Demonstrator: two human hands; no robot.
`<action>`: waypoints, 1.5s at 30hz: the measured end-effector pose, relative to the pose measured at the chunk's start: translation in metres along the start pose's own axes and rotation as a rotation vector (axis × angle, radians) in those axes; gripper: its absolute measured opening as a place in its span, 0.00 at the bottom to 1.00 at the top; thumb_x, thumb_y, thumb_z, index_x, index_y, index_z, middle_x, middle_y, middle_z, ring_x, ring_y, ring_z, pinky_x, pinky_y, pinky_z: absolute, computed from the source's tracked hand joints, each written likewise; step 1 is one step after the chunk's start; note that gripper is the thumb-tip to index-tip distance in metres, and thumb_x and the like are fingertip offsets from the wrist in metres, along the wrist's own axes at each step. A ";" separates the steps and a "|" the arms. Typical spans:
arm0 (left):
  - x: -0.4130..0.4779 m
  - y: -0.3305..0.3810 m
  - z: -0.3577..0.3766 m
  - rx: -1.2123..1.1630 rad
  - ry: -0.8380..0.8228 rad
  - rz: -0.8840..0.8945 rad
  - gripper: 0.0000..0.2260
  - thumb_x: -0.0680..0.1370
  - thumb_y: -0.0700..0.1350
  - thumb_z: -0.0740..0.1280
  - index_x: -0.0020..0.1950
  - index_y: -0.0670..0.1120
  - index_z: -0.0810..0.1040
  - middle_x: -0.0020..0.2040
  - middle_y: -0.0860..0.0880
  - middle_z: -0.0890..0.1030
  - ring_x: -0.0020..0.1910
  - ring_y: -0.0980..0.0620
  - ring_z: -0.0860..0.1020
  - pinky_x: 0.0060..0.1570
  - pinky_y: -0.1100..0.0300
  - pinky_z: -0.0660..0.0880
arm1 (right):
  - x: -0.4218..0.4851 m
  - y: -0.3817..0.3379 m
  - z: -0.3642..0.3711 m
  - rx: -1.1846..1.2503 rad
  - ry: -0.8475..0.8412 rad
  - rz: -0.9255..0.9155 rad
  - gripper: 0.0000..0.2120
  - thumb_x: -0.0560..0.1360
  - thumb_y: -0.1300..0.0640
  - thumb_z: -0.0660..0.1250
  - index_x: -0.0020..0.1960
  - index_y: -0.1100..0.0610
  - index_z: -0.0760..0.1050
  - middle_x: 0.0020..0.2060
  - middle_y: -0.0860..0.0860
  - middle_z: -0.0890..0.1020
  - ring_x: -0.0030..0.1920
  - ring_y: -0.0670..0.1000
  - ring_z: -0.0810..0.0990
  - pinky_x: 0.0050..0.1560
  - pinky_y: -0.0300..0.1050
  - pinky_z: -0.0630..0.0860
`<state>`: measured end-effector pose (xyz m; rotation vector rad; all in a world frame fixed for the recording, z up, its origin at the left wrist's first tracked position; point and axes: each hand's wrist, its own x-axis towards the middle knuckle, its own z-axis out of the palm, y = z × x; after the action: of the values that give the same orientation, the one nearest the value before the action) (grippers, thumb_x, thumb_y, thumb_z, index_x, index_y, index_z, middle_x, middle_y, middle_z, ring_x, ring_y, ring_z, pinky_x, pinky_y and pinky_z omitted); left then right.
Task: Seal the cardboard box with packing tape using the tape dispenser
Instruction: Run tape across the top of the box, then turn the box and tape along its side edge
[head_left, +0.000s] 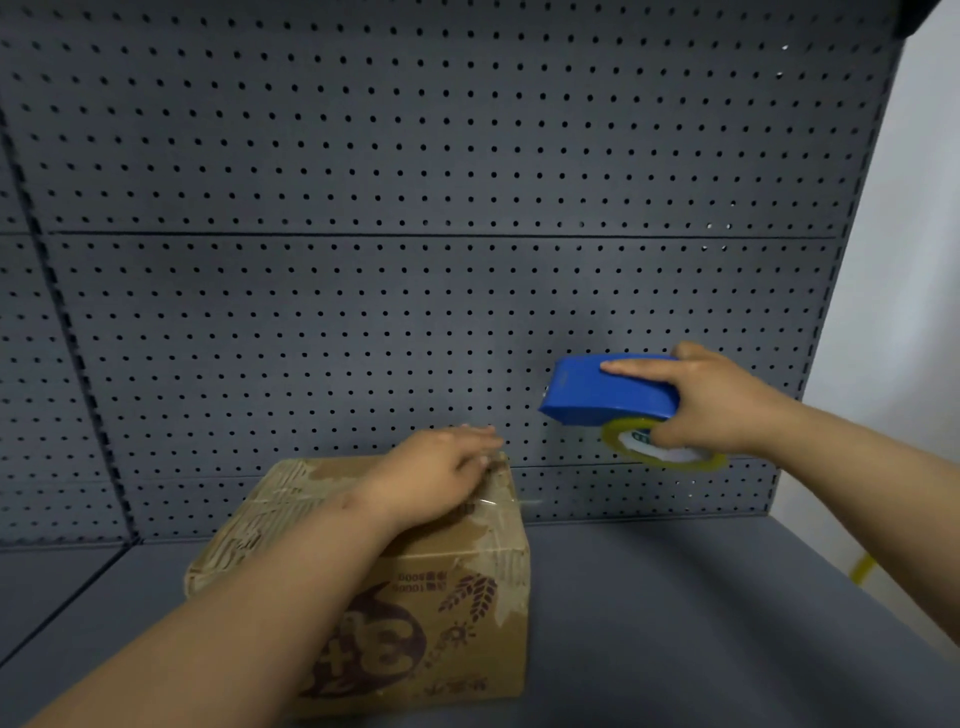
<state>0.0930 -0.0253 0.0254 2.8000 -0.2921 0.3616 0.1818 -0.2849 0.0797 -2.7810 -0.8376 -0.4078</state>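
A brown cardboard box (457, 613) with dark printed figures sits on the grey shelf, its flaps closed and shiny tape strips across the top. My left hand (436, 467) lies flat on the box's top near the far right corner, fingers stretched out. My right hand (711, 400) holds a blue tape dispenser (608, 389) in the air to the right of the box and above it, apart from the cardboard. A roll of clear yellowish tape (665, 452) shows under the dispenser.
A grey pegboard wall (415, 208) rises directly behind the box. The grey shelf surface (701, 623) stretches to the right of the box. A white wall (914, 260) stands at the far right, with a yellow strip low beside the shelf edge.
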 end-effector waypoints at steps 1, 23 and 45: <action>0.001 0.008 0.001 -0.038 -0.072 0.054 0.18 0.81 0.50 0.55 0.71 0.55 0.67 0.74 0.58 0.64 0.74 0.59 0.58 0.70 0.65 0.50 | -0.001 -0.001 -0.001 0.018 0.026 0.008 0.37 0.68 0.54 0.70 0.69 0.31 0.58 0.40 0.47 0.63 0.39 0.44 0.65 0.36 0.36 0.63; -0.020 -0.002 -0.027 -0.304 0.110 -0.199 0.24 0.80 0.57 0.50 0.70 0.47 0.69 0.67 0.50 0.73 0.67 0.51 0.69 0.67 0.56 0.61 | -0.008 -0.086 -0.029 0.221 0.341 -0.082 0.37 0.68 0.51 0.73 0.69 0.32 0.59 0.43 0.49 0.65 0.46 0.50 0.67 0.38 0.30 0.62; -0.053 -0.209 -0.196 -1.338 -0.110 -0.291 0.06 0.78 0.39 0.61 0.46 0.41 0.78 0.35 0.46 0.85 0.34 0.52 0.85 0.35 0.62 0.82 | 0.034 -0.336 0.032 0.250 0.481 -0.112 0.37 0.67 0.48 0.73 0.63 0.25 0.56 0.45 0.49 0.65 0.46 0.48 0.68 0.44 0.29 0.65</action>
<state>0.0505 0.2412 0.1350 1.4983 -0.0730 -0.0776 0.0258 0.0155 0.0998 -2.2721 -0.8533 -0.8795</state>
